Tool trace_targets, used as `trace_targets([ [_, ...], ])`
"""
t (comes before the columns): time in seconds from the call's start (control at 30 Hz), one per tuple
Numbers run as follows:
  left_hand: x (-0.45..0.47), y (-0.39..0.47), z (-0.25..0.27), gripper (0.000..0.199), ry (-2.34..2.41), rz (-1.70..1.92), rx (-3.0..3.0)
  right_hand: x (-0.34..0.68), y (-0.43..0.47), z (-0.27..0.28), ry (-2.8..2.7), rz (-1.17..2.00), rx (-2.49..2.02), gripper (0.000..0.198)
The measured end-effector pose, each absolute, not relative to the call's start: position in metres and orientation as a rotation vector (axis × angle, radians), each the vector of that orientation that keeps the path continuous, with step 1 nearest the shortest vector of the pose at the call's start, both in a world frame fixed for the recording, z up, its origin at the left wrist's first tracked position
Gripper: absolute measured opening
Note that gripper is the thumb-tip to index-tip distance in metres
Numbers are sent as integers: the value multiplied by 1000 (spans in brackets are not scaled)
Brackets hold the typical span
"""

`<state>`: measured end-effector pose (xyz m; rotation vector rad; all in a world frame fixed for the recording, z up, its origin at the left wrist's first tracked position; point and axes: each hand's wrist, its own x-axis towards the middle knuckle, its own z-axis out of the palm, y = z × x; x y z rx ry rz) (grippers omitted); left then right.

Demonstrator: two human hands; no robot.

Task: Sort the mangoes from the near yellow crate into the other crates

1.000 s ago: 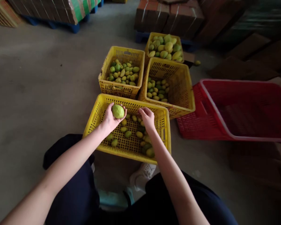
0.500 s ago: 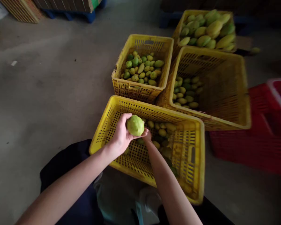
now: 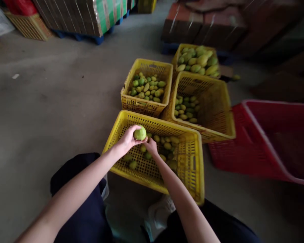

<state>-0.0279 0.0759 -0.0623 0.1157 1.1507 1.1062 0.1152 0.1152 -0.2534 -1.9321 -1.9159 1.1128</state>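
My left hand (image 3: 129, 137) is closed around a round yellow-green fruit (image 3: 140, 133), held above the near yellow crate (image 3: 116, 172). Its thumb lies over the top and its fingers pass underneath. Just to the right, my right hand (image 3: 151, 146) reaches over the same crate, its curled fingertips close to the left fingers. A small yellowish bit shows at those fingertips, but I cannot make out what it is. Inside the crate, loose fruits (image 3: 167, 145) lie mostly toward the right and back, with a few (image 3: 133, 164) near the front left.
Behind stand more yellow crates: one part-filled at left (image 3: 147, 104), one with fruit along its left side (image 3: 231, 118), and one heaped with larger fruit (image 3: 176, 55). A red crate (image 3: 228, 152) is at the right. Strapped boxes (image 3: 68, 17) sit on a blue pallet.
The camera view has tilted up, showing more of the background and the red crate. My left hand still holds the fruit; more of my right hand shows beside it.
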Motion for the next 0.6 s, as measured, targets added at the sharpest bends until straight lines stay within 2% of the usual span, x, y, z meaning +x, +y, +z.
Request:
trace_targets([
  [0.13,-33,72,-56,12,1055,1176,142,133,113,-171,-1911,1004,-1847,34],
  [0.33,-24,54,-45,15,980,1116,315,165,70,-53,-1681,970,-1438,42],
  [0.47,-15,38,-50,30,943,1110,469,168,35,-30,-1580,994,-1329,41],
  [0.6,-11,30,-45,47,862,1295,655,163,24,-28,-1649,943,-1308,41],
])
